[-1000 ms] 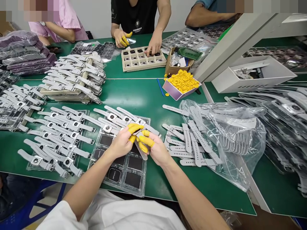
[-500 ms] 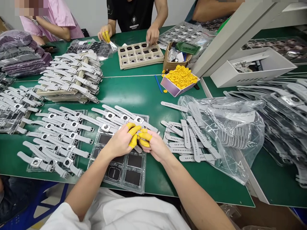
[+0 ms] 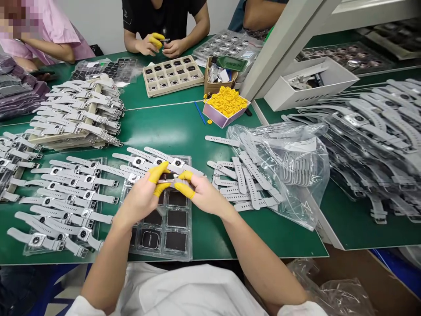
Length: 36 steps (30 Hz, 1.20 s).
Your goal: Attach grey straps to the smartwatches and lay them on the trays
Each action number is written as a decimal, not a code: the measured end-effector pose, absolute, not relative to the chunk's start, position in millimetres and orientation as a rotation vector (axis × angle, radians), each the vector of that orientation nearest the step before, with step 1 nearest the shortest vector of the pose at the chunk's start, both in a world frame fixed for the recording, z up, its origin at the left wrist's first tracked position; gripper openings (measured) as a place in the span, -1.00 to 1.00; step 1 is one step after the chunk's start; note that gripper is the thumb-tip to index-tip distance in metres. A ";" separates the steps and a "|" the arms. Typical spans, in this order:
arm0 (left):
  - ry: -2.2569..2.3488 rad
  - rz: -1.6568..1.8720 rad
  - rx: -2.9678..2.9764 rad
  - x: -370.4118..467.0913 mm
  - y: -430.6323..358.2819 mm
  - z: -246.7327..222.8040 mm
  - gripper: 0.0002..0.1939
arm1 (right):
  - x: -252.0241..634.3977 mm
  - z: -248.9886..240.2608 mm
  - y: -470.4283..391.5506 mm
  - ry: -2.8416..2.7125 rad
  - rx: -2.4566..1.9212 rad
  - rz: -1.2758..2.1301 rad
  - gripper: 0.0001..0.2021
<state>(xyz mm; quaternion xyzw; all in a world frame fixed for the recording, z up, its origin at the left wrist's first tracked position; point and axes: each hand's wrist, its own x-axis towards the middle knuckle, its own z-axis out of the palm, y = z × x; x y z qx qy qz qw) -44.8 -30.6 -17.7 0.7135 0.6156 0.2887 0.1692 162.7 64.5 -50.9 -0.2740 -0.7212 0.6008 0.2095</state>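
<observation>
My left hand [image 3: 143, 196] and my right hand [image 3: 200, 195] meet over a clear plastic tray [image 3: 179, 252] of square black watch bodies. Yellow finger cots cover my fingertips. Both hands pinch one watch body [image 3: 167, 177] between them, with a grey strap [image 3: 180, 182] at its right side by my right fingers. Finished grey watches [image 3: 144, 160] lie across the tray's far end. Loose grey straps [image 3: 240, 182] are spread just right of my right hand.
Rows of assembled watches [image 3: 66, 193] fill the left. A clear bag [image 3: 289, 166] of straps lies right. A box of yellow finger cots [image 3: 226, 105] sits behind. Other people work across the green table [image 3: 171, 127], one beside a compartment tray [image 3: 171, 74].
My hands have turned the piece so the watch body now shows between my fingertips, held level. The view has shifted right and down. The person opposite has drawn both hands back from the compartment tray.
</observation>
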 end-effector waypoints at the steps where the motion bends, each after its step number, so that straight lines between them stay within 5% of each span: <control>1: 1.839 0.732 2.004 -51.0 -33.6 -10.6 -0.45 | 166.5 -49.4 67.7 -2.148 -0.750 1.572 -0.76; 8: 1.956 0.153 2.169 -99.2 -40.5 11.0 -0.69 | 186.5 -36.1 81.3 -2.557 -0.885 1.183 -0.68; 12: 1.760 0.115 2.097 -91.3 -36.2 9.4 -0.79 | 197.4 -29.0 85.6 -2.673 -0.841 1.323 -0.88; 22: 1.839 0.162 2.454 -61.4 -37.0 -39.9 -0.78 | 210.2 -31.9 95.2 -2.795 -0.995 1.351 -0.78; 27: 2.049 0.411 2.310 -74.4 -64.1 -30.1 -0.80 | 227.3 -52.0 114.4 -2.443 -1.521 0.713 -0.86; 36: 2.065 -0.238 2.081 -101.3 -148.0 -2.9 -0.61 | 248.4 -92.0 127.9 -2.465 -1.707 0.480 -0.97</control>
